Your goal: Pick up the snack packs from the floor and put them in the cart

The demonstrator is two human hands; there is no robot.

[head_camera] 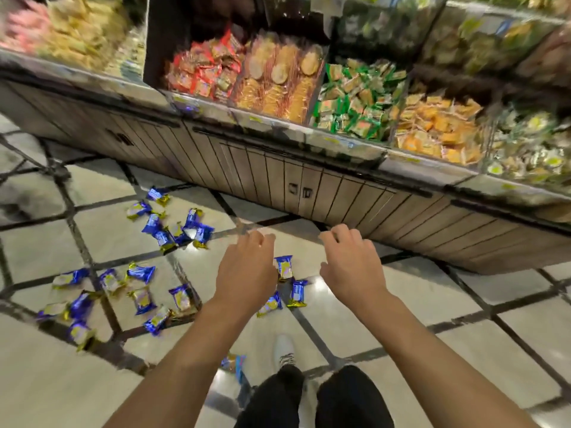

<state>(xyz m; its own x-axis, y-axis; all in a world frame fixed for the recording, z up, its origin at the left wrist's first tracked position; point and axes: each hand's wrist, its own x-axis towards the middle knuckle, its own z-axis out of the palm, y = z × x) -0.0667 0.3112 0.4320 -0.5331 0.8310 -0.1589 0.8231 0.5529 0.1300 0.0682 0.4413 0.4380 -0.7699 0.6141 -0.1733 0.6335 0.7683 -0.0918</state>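
On the pale glossy tiled floor (417, 291) with dark grout lines, many small blue-and-gold foil snack packs (142, 299) lie scattered, most of them left of the person's arms. One cluster (177, 231) sits farther off, toward the cabinet, with several packs touching or overlapping; another, looser spread lies nearer and further left, reaching almost to the left edge. Three more packs (285, 284) lie between the two forearms, just beside the left wrist, and a single pack with lighter blue and orange colouring (233, 364) rests near the person's feet. The left hand (247, 267) reaches forward, palm down, above the floor, its grip empty with the fingers loosely curled and slightly apart. The right hand (350, 261) is held the same way, level with it and a little apart to the right, its grip also loose and holding nothing. Neither hand touches a pack. Below the arms, dark trouser legs (349, 396) and one white shoe (283, 347) show at the near edge. Along the far side runs a long shop display with grey-brown slatted wooden cabinet doors (309, 183) at floor level and, above them, clear-fronted bins of wrapped snacks: red packets (200, 69), round golden biscuits (278, 78), green packets (355, 100) and orange packets (438, 131), with blurred yellowish ones further right. No cart shows in the view.
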